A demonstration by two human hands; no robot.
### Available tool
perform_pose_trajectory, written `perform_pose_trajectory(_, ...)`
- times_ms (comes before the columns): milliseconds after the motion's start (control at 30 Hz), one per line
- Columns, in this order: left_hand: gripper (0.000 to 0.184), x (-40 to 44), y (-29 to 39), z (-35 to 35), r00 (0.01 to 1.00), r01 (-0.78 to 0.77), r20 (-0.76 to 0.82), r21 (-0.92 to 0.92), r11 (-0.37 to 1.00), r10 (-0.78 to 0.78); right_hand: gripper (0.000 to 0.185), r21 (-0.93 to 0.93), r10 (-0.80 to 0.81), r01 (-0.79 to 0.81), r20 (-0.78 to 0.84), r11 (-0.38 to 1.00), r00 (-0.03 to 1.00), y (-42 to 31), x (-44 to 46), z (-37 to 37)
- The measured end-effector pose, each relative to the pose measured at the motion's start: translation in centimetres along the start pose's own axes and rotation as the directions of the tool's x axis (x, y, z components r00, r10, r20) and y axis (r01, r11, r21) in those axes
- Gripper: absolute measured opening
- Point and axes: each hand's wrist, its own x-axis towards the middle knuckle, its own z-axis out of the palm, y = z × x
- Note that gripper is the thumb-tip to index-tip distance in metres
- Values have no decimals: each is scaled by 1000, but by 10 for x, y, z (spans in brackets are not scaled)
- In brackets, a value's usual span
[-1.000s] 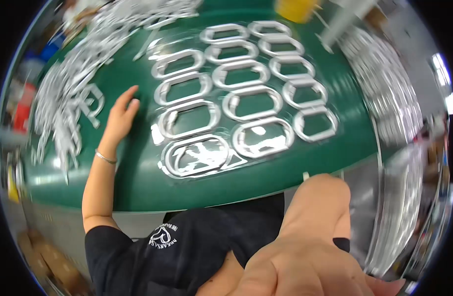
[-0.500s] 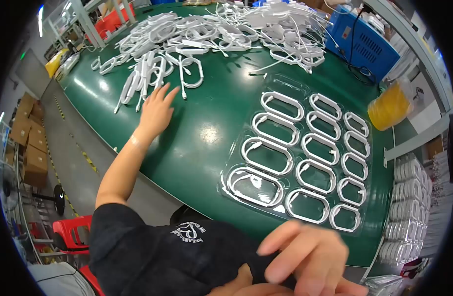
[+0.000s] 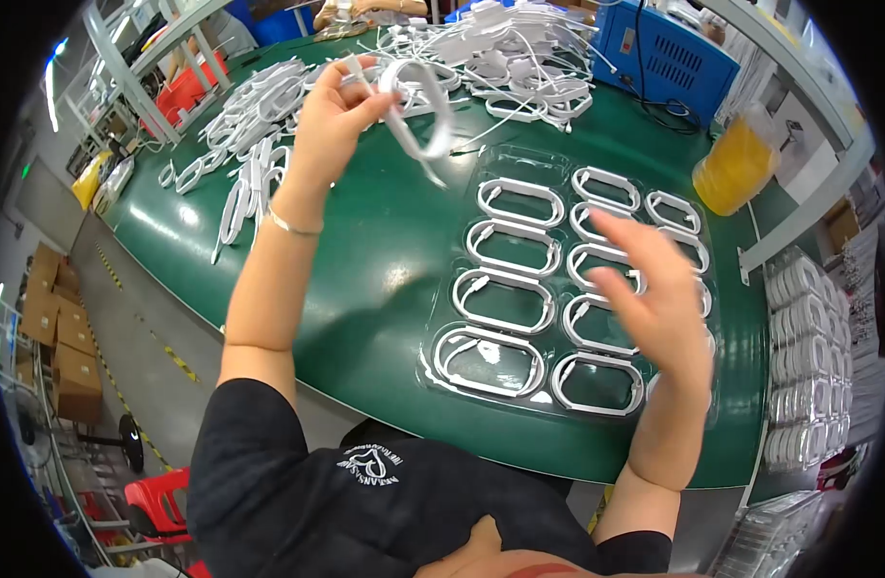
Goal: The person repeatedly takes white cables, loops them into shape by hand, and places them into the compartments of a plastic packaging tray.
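My left hand (image 3: pixel 335 120) is raised over the far left part of the green table, its fingers closed on a coiled white cable (image 3: pixel 404 133). The coil hangs in an oval loop to the right of the fingers, slightly blurred, with one end dangling. Over the right side of a clear plastic tray (image 3: pixel 524 166) is my right hand (image 3: pixel 666 299), holding nothing, thumb and fingers apart. Coiled white cables (image 3: pixel 505 299) lie in most of the tray's oval cells. The hand and forearm hide some cells of the right column.
A large heap of white cables (image 3: pixel 510 48) covers the table's far side, with more coils (image 3: pixel 255 188) at left. A blue box (image 3: pixel 664 58) and a yellow container (image 3: pixel 736 164) stand at far right. Stacked filled trays (image 3: pixel 804 366) are beyond the right edge.
My left hand has picked up a coiled cable from the left group and lifted it rightward. My right hand has moved from near my body up over the tray. The view has shifted slightly.
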Motion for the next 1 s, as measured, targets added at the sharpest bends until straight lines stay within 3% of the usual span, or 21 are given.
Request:
perform_pose_trajectory(33,29,-6,6,16,1000,24,12,-234,972,-22,63,-11,14,-14,47,1000,999,7,1,16)
perform_pose_trajectory(100,24,-14,14,47,995,73,99,-446,892,-32,85,47,214,-224,165,973,963,1,6,33)
perform_pose_trajectory(133,21,-19,19,63,992,79,127,-501,862,-18,86,143,239,-257,133,956,962,-1,6,41)
perform_pose_trajectory(167,20,-23,24,78,990,104,134,-510,854,-41,88,237,265,-283,104,929,959,-1,5,49)
perform_pose_trajectory(200,19,-27,27,90,988,126,140,-520,845,-61,78,399,220,-215,35,891,975,0,3,57)
perform_pose_trajectory(233,19,-28,27,96,985,164,118,-445,880,-124,71,491,272,-261,50,831,961,-2,1,54)
perform_pose_trajectory(267,19,-27,22,100,992,117,99,-401,909,-84,65,580,318,-299,71,758,945,-5,-1,52)
perform_pose_trajectory(300,19,-26,16,101,996,72,81,-351,934,-46,53,624,314,-275,50,731,948,-10,1,48)
perform_pose_trajectory(367,20,-23,7,101,996,77,71,-287,955,-59,50,652,319,-283,65,704,945,-7,0,42)
perform_pose_trajectory(433,19,-22,-6,104,991,-84,-128,-304,949,46,46,737,310,-298,126,606,942,-4,0,39)
perform_pose_trajectory(467,19,-22,-5,105,991,-77,-130,-304,949,39,45,756,311,-336,184,562,932,-2,2,36)
perform_pose_trajectory(500,19,-22,-3,105,980,-181,-139,-333,925,141,45,770,309,-376,242,516,920,0,3,33)
perform_pose_trajectory(533,18,-22,-2,105,959,-280,-152,-360,890,240,46,717,302,-373,233,588,925,8,1,31)
perform_pose_trajectory(567,16,-21,-4,96,930,-367,-135,-311,877,341,47,521,290,-276,57,808,955,12,0,26)
perform_pose_trajectory(600,16,-24,-5,93,933,-360,-138,-312,879,333,49,257,221,-187,-108,948,969,12,2,23)
perform_pose_trajectory(633,16,-28,-5,92,921,-388,-137,-262,883,364,52,103,167,-146,-241,984,956,9,4,18)
perform_pose_trajectory(733,16,-44,4,105,920,-391,-76,-215,895,384,61,29,59,-53,-291,998,955,-10,4,28)
perform_pose_trajectory(867,15,-63,4,129,912,-393,67,-133,910,404,57,114,159,-140,-178,984,971,-14,-2,44)
perform_pose_trajectory(900,15,-67,3,134,945,-302,54,-224,926,321,52,163,210,-179,-204,970,956,-10,-2,44)
perform_pose_trajectory(933,15,-68,5,136,943,-307,56,-228,924,327,47,213,260,-213,-226,954,939,-8,-2,43)
perform_pose_trajectory(1000,15,-69,10,139,988,-154,-27,-254,955,152,37,139,209,-174,-303,975,930,-8,2,41)
